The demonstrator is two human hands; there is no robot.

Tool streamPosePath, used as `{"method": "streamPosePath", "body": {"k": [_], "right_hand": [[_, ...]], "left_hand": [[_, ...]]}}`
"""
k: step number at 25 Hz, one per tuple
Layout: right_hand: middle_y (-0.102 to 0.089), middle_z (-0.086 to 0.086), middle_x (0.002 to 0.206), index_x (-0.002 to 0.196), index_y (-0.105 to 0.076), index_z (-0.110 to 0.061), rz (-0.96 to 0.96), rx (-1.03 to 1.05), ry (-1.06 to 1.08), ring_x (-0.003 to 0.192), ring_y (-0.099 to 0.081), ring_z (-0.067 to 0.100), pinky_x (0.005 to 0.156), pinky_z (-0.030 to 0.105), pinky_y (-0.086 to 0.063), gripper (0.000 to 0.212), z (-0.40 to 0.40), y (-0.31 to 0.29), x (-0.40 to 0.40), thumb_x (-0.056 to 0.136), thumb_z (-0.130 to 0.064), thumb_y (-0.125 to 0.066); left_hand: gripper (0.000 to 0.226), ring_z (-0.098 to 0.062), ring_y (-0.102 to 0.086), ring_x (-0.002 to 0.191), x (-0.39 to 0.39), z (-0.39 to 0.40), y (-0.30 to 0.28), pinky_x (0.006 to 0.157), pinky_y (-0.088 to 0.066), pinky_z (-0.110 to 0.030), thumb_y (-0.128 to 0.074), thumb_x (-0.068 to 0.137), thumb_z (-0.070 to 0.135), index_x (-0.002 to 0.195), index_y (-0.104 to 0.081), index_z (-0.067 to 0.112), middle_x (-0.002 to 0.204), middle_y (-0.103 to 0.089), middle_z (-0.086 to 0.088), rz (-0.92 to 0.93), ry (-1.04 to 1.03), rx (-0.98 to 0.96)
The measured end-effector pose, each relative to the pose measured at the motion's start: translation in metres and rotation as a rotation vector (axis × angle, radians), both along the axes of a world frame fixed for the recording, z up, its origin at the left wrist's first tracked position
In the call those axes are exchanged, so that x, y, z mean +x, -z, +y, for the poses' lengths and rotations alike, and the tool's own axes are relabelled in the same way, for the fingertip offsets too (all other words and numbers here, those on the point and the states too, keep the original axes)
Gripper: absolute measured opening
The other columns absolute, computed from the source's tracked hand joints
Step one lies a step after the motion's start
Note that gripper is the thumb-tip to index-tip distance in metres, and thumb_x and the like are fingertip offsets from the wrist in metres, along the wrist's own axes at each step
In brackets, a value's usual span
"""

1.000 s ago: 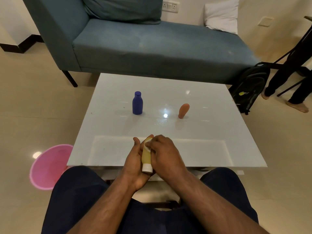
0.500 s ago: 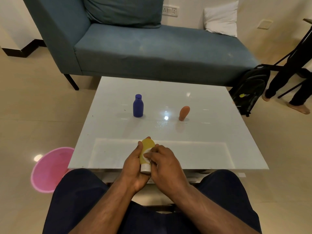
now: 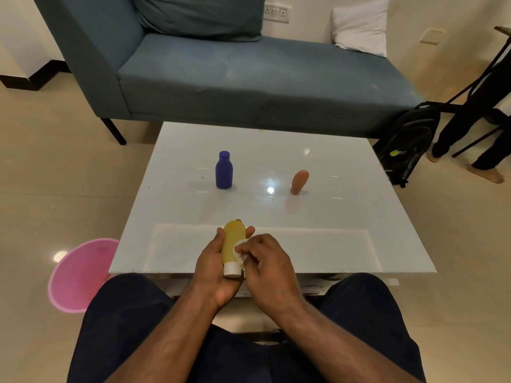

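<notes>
1. Pink plastic is seen at the far left: a basin [image 3: 80, 275] is set on the tiled floor, just beside the near left corner of the table [image 3: 345, 217].
2. A wide strip of floor is left along the table's left edge, and the near edge is met by the person's knees.
3. A blue bottle [image 3: 224, 171] is stood upright left of centre. It is kept well apart from the hands by a broad stretch of glossy tabletop.
4. The left hand [image 3: 213, 272] is wrapped around a yellow bottle [image 3: 233, 247]. The thumb is laid along the bottle's left side, and the fingertips are shown past its right side near the far end.
5. The yellow bottle is held over the table's near edge, lengthways away from the person. Its white cap [image 3: 231, 269] is pointed back at the person and left uncovered below the thumb, and its rounded end is turned toward the sofa [image 3: 249, 78].
6. A small white pad [image 3: 240, 248] is pinched in the curled fingers of the right hand [image 3: 268, 268]. It is pressed against the bottle's right side, just above the cap.
7. An orange bottle [image 3: 299, 182] is stood tilted right of centre, well apart from both hands and from the right edge.
8. A black backpack [image 3: 406, 145] is propped on the floor near the far right corner, against the sofa's end.
</notes>
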State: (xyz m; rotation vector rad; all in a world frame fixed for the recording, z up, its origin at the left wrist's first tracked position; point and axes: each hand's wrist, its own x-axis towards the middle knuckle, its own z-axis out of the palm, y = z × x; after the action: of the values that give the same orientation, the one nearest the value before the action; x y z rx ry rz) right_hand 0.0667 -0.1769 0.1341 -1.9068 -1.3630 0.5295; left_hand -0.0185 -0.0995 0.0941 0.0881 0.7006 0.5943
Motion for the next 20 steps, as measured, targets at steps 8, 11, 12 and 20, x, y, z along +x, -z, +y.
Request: {"method": "streamPosePath", "body": {"k": [8,11,12,20], "right_hand": [[-0.060,-0.006,0.100,0.098,-0.070,-0.018,0.024,0.013,0.098,0.092,-0.055,0.002,0.082,0.011,-0.043,0.022,0.023,0.000,0.017,0.088,-0.007,-0.055],[-0.058,-0.008,0.104,0.103,-0.069,-0.021,0.010,-0.009,0.062,0.098,-0.055,0.001,0.087,0.012,-0.043,0.024,0.009,0.002,0.005,0.090,-0.008,-0.054],[-0.058,-0.009,0.104,0.104,-0.069,-0.021,0.013,-0.011,0.049,0.098,-0.055,0.001,0.087,0.011,-0.043,0.024,0.002,0.002,0.001,0.090,-0.008,-0.054],[-0.063,-0.008,0.100,0.099,-0.071,-0.020,0.067,0.028,0.125,0.092,-0.056,0.000,0.081,0.008,-0.043,0.021,0.028,-0.011,0.022,0.089,-0.009,-0.056]], "left_hand": [[0.048,-0.030,-0.073,0.095,0.002,-0.001,-0.003,0.075,-0.061,-0.044,-0.048,0.101,0.049,0.127,-0.064,0.012,0.111,-0.074,-0.017,0.039,0.061,0.019],[0.051,-0.027,-0.073,0.097,0.000,0.000,0.001,0.078,-0.062,-0.043,-0.047,0.101,0.049,0.135,-0.061,0.013,0.118,-0.073,-0.012,0.026,0.015,0.010],[0.054,-0.027,-0.073,0.097,0.000,0.001,0.003,0.077,-0.062,-0.042,-0.047,0.101,0.049,0.138,-0.059,0.012,0.120,-0.072,-0.011,0.026,0.000,0.007],[0.047,-0.031,-0.068,0.114,0.002,-0.003,-0.002,0.088,-0.057,-0.049,-0.048,0.101,0.048,0.130,-0.063,0.015,0.125,-0.071,-0.016,0.056,0.088,0.046]]}}
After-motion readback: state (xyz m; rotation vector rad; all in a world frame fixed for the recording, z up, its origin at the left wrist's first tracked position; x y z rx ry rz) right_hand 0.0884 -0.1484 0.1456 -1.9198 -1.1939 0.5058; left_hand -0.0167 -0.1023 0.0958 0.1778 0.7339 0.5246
